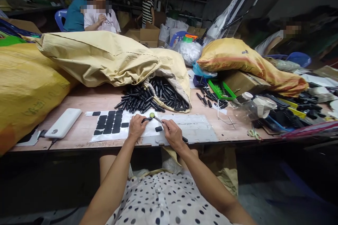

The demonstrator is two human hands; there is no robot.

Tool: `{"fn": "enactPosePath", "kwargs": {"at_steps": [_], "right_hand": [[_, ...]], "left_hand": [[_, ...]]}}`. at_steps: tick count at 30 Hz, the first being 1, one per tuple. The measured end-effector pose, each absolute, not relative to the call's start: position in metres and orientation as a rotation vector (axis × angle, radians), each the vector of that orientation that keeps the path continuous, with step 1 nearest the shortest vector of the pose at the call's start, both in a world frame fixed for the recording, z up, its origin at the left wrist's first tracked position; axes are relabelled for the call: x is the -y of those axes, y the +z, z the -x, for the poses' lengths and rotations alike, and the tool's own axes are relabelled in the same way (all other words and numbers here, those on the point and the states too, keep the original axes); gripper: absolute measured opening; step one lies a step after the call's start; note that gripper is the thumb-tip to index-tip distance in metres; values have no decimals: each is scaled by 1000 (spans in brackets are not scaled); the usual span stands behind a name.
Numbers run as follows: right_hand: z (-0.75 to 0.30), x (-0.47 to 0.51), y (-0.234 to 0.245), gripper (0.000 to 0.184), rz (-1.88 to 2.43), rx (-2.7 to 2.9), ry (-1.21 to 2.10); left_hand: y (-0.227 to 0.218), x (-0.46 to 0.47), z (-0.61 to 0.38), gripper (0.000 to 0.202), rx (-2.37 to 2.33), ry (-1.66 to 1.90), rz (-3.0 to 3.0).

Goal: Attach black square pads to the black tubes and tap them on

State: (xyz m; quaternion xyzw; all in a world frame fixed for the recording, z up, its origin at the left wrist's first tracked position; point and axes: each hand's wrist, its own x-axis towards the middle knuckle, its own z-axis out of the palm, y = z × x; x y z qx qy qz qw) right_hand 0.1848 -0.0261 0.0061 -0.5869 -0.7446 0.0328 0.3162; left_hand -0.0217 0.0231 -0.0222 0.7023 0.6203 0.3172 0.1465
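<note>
Well, best handled, I'd judge, by keeping slim black piece [146, 120] steady and lining round-headed tool [152, 115] up with light, even pressure. Left hand [136, 126] pinches piece between fingers, above white sheet [124, 134]; right hand [173, 133] curled round tool's shaft. Tool's head beside piece; contact, can't tell. Forearms reach forward, angled inward, hands near each other. Loose black pieces [134, 100] heaped just beyond.

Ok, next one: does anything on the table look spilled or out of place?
Mainly the black parts: they spill from the beige sack's mouth into a loose heap on the table. Also, one black pad by the right hand lies apart from the rows.
</note>
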Motion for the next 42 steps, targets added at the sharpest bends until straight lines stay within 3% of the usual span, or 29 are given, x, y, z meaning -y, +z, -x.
{"fn": "enactPosePath", "kwargs": {"at_steps": [20,34,42], "right_hand": [[-173,17,-2,28,1496,2001,169],[-187,-32,-19,20,1669,2118,-185],[-184,-32,-21,17,1679,2118,-235]], "left_hand": [[-19,-24,21,11,-1767,896,-1948],[-22,-21,22,10,-1740,983,-2059],[1,26,18,18,-1388,1149,-1950]]}}
